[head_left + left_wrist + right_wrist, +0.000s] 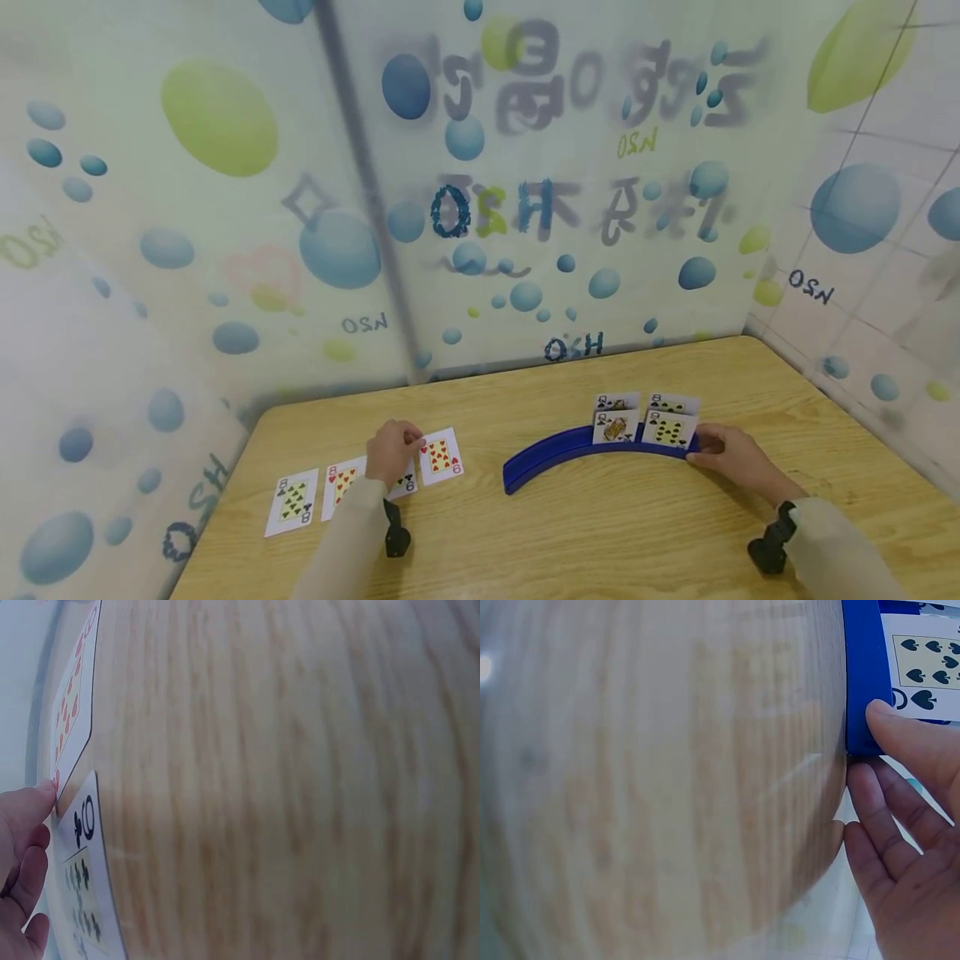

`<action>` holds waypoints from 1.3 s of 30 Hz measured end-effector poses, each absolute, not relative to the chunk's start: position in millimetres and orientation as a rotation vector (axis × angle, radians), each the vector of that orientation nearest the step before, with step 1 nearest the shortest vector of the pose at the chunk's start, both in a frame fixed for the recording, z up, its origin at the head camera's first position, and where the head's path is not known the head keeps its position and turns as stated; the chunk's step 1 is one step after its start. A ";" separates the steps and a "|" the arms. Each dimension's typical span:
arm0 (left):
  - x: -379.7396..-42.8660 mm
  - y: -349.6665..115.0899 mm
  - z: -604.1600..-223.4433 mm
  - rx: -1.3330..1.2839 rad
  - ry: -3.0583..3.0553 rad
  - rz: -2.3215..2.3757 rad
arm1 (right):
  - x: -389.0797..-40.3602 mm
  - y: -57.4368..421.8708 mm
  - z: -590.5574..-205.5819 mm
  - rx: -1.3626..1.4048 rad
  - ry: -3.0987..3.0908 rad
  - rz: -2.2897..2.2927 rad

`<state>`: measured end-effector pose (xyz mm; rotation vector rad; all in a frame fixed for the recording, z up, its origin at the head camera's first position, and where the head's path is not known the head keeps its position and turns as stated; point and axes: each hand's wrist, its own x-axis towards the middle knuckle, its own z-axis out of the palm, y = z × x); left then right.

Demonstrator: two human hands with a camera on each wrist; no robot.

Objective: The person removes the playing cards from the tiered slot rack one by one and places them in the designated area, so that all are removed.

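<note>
My left hand is over a row of playing cards on the left of the table. Its thumb and finger pinch a heart card at its upper left corner, and in the left wrist view the thumb tip overlaps that corner. Partly covered by this hand is a club card. On the right, my right hand grips the end of a curved blue card holder, thumb on the near side. Queen cards and spade cards stand in the holder, one behind another.
Further left lie an eight of clubs and an eight of hearts, face up. A printed curtain hangs behind the wooden table. The table's right edge slopes down beyond my right hand.
</note>
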<state>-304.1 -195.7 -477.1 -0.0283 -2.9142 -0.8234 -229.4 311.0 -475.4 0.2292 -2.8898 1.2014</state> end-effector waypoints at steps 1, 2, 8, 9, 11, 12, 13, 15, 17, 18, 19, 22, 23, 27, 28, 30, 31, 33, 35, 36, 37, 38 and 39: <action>-303.9 -195.0 -476.5 -0.022 -2.914 -0.821 | -229.5 311.3 -475.6 0.235 -2.893 1.199; -303.5 -194.7 -475.9 -0.025 -2.915 -0.814 | -229.8 311.5 -475.9 0.228 -2.895 1.198; -301.2 -192.4 -473.6 -0.016 -2.923 -0.805 | -230.5 312.7 -476.4 0.225 -2.895 1.209; -300.6 -191.9 -472.9 -0.012 -2.923 -0.807 | -230.4 312.8 -476.5 0.230 -2.895 1.213; -299.1 -191.5 -470.9 -0.020 -2.919 -0.809 | -230.9 312.6 -476.9 0.236 -2.894 1.223; -298.3 -190.9 -469.5 -0.026 -2.915 -0.809 | -231.4 312.7 -477.2 0.236 -2.893 1.226; -297.4 -189.8 -467.7 -0.034 -2.908 -0.815 | -231.6 312.9 -477.4 0.248 -2.893 1.225; -295.4 -186.7 -463.6 -0.061 -2.893 -0.821 | -231.9 313.0 -478.1 0.244 -2.894 1.226; -293.2 -181.1 -458.3 -0.104 -2.869 -0.833 | -231.9 313.1 -478.3 0.247 -2.893 1.215; -292.3 -177.2 -455.6 -0.124 -2.858 -0.840 | -231.8 313.0 -478.3 0.245 -2.890 1.212; -291.4 -172.8 -453.0 -0.153 -2.840 -0.853 | -231.6 313.0 -478.1 0.248 -2.890 1.209; -288.6 -156.5 -445.9 -0.251 -2.777 -0.930 | -231.2 312.8 -478.3 0.252 -2.887 1.196; -287.2 -149.9 -443.7 -0.291 -2.754 -0.956 | -231.1 312.7 -478.5 0.253 -2.888 1.191; -278.4 -118.4 -434.6 -0.465 -2.692 -1.050 | -230.5 311.9 -477.8 0.243 -2.903 1.171; -275.4 -109.1 -431.5 -0.502 -2.690 -1.059 | -230.3 311.7 -477.4 0.241 -2.906 1.166; -270.0 -91.4 -426.4 -0.591 -2.685 -1.054 | -229.7 311.4 -476.5 0.235 -2.912 1.165; -267.5 -83.0 -423.9 -0.626 -2.687 -1.055 | -229.7 311.3 -476.3 0.235 -2.913 1.165; -263.9 -67.6 -420.3 -0.694 -2.692 -1.073 | -229.6 311.3 -476.1 0.235 -2.912 1.171; -260.3 -54.2 -416.3 -0.751 -2.690 -1.105 | -229.4 311.4 -475.8 0.236 -2.915 1.174; -258.6 -47.9 -414.7 -0.767 -2.692 -1.130 | -229.4 311.4 -475.5 0.237 -2.914 1.175; -257.1 -42.0 -413.3 -0.776 -2.695 -1.149 | -229.3 311.3 -475.3 0.238 -2.914 1.176; -255.9 -36.4 -412.1 -0.782 -2.696 -1.167 | -229.2 311.2 -475.0 0.243 -2.913 1.179; -254.5 -31.2 -411.0 -0.783 -2.699 -1.187 | -229.2 311.1 -474.7 0.249 -2.912 1.181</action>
